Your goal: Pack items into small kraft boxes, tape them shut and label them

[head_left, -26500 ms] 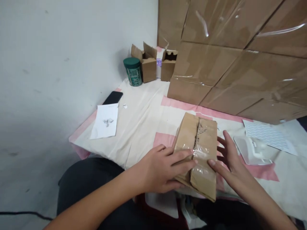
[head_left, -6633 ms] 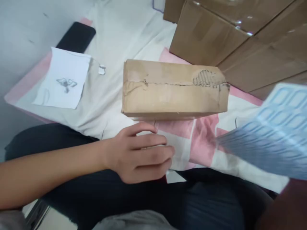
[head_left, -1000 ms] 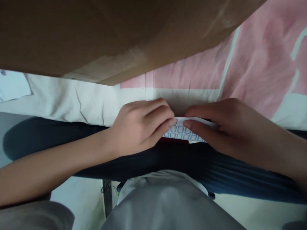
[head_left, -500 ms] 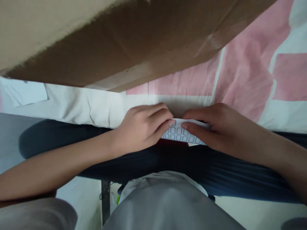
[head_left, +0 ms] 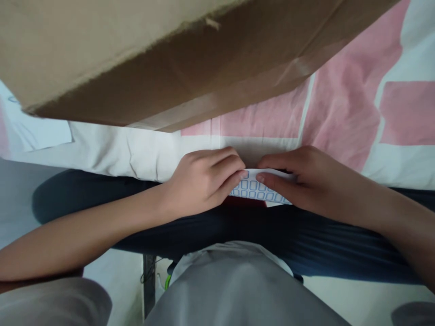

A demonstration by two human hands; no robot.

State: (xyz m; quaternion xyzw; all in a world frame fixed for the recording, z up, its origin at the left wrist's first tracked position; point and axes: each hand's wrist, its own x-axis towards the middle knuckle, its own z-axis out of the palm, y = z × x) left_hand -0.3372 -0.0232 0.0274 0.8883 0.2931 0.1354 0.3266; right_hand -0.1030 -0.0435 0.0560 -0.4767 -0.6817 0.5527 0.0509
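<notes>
Both hands were on the blue-outlined label sheet (head_left: pixel 260 188), which was on the near side of the cardboard box (head_left: pixel 190 86), apart from it, over the counter's (head_left: pixel 340 127) edge. The left hand's (head_left: pixel 207 179) fingers were curled, pinching the sheet's upper edge; the right hand (head_left: pixel 314 188) pinched it between thumb and forefinger. As far as showed, the sheet was gripped and its visible outlines sat in rows; whether any label was loose could not be told. The box's visible faces bore none. White paper (head_left: pixel 44 133) lay by the box's left end.
</notes>
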